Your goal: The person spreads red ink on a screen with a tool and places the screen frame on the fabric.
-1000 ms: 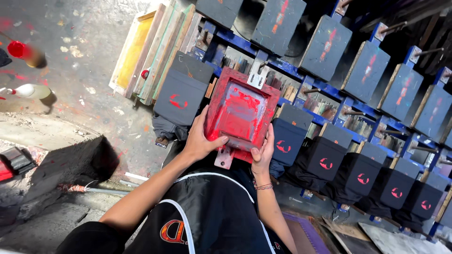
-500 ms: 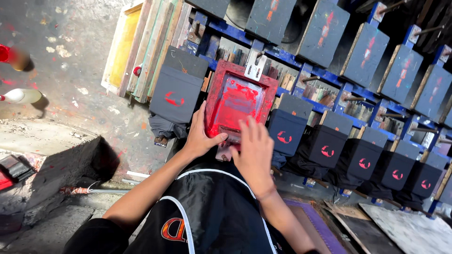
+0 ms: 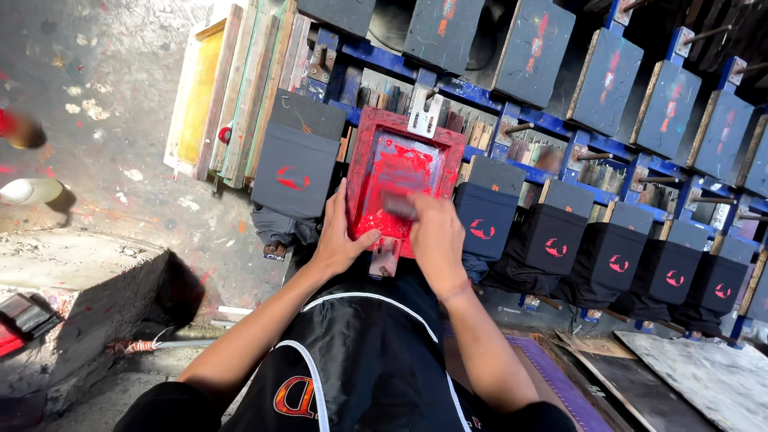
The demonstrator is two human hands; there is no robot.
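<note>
A red-stained printing screen frame (image 3: 366, 152) lies flat on a dark shirt stretched over a board in front of me. My left hand (image 3: 340, 240) grips the frame's near left edge. My right hand (image 3: 436, 236) is inside the frame, closed on a squeegee (image 3: 398, 206) that rests on the mesh smeared with red ink. A metal clamp (image 3: 423, 112) sits at the frame's far edge. I wear a black apron (image 3: 360, 360).
A row of boards with dark shirts (image 3: 560, 240) bearing small red prints runs to the right; one printed shirt (image 3: 294, 168) hangs to the left. Spare wooden screens (image 3: 232, 88) lean against the rack at far left. A low concrete ledge (image 3: 72, 272) is at left.
My right hand left the frame's right edge and moved onto the mesh, taking hold of the squeegee. The left hand stayed on the frame's left edge.
</note>
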